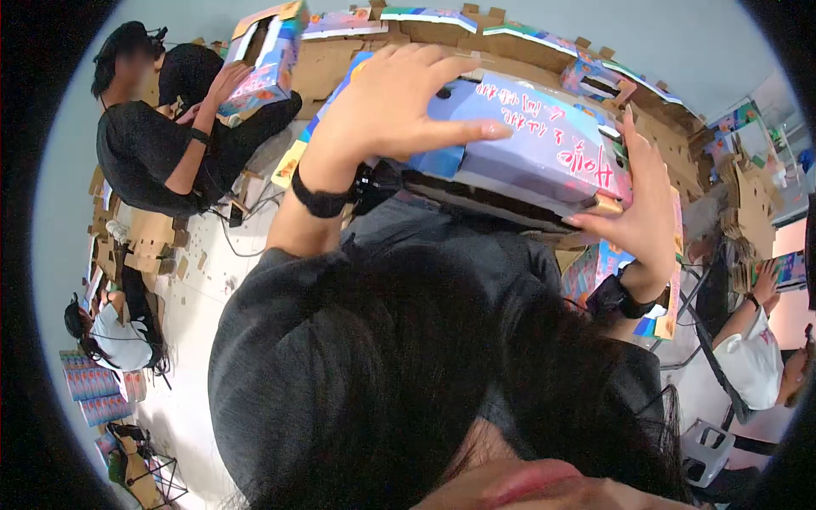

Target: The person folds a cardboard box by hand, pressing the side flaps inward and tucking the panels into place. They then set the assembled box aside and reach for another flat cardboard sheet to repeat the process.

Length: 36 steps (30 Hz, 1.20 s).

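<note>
A blue and lilac printed cardboard box (pixel 527 140) with red lettering lies across my lap, a dark gap showing along its near side. My left hand (pixel 382 106) rests over its left end, fingers spread, the thumb reaching across the printed face. At the right end my right hand (pixel 642 195) presses against the edge, fingers up the side and thumb at the near corner. Both hands touch the box from opposite ends. The undersides of the box are hidden.
At upper left a seated person (pixel 153 153) in black handles a similar box (pixel 263 64). Brown cardboard sheets (pixel 680 144) surround the far side. Stacked printed boxes (pixel 98 387) stand at lower left. Another person (pixel 752 365) sits at right near a grey stool (pixel 707 450).
</note>
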{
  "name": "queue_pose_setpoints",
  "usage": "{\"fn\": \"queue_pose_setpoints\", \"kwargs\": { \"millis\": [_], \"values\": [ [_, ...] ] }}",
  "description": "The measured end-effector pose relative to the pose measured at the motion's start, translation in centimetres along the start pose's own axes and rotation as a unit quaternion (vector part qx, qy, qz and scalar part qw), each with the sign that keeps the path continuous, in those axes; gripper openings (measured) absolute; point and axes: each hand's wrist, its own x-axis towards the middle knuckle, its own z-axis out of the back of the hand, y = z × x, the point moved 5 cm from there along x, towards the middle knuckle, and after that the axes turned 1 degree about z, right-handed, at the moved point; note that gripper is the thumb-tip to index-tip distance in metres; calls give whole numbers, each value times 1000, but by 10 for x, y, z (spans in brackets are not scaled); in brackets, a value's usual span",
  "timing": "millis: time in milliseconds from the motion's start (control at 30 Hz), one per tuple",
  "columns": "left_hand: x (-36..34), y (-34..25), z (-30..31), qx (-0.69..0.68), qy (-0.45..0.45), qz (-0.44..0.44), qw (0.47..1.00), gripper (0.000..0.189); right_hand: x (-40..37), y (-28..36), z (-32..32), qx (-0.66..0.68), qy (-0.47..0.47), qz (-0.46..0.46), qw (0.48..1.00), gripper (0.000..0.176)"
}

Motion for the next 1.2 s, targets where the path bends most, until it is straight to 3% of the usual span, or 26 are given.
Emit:
{"fn": "queue_pose_setpoints", "kwargs": {
  "millis": [67, 100, 167, 300, 700, 800, 833, 867, 933, 1000, 1067, 1133, 1167, 1200],
  "values": [
    [6, 5, -4, -6, 17, 9, 1000, 65, 6, -5, -3, -23, 19, 5, 1000, 117],
    [9, 5, -5, -9, 29, 16, 999, 64, 8, -5, -4, -34, 12, 7, 999, 105],
    [16, 17, -13, -32, 54, 21, 998, 59, 11, -15, -10, -26, 11, 2, 1000, 97],
    [17, 22, -15, -28, 34, 4, 999, 54, 15, -13, -10, -17, 24, -11, 999, 86],
    [-2, -6, 3, 12, 14, -28, 999, 65, -3, 9, 2, -20, -21, -6, 1000, 86],
    [3, -15, 37, 24, -174, -194, 965, 63, 1, 12, 3, -27, -25, -8, 999, 85],
    [-7, -33, 54, 101, -239, -126, 958, 59, 2, 11, 2, -25, -26, 4, 999, 84],
    [-13, -41, 55, 35, -237, -149, 959, 57, 4, 5, 2, -22, -27, 14, 999, 83],
    [-27, -50, 48, -100, -228, -190, 950, 54, 7, -8, -1, -13, -26, 27, 999, 81],
    [-37, -66, 10, -203, -78, -268, 938, 49, 15, -22, -6, -1, -26, 37, 999, 80],
    [-46, -78, -29, -201, 16, -304, 931, 48, 25, -33, -11, -1, -30, 49, 998, 71],
    [-49, -70, -68, -207, 75, -265, 939, 52, 27, -50, -18, -41, -46, 55, 997, 68],
    [-50, -62, -86, -212, 75, -251, 942, 61, 33, -37, -14, -107, -103, 93, 985, 50],
    [-48, -54, -97, -190, 73, -233, 951, 69, 35, -28, -17, -139, -174, 109, 969, 46]
  ]
}}
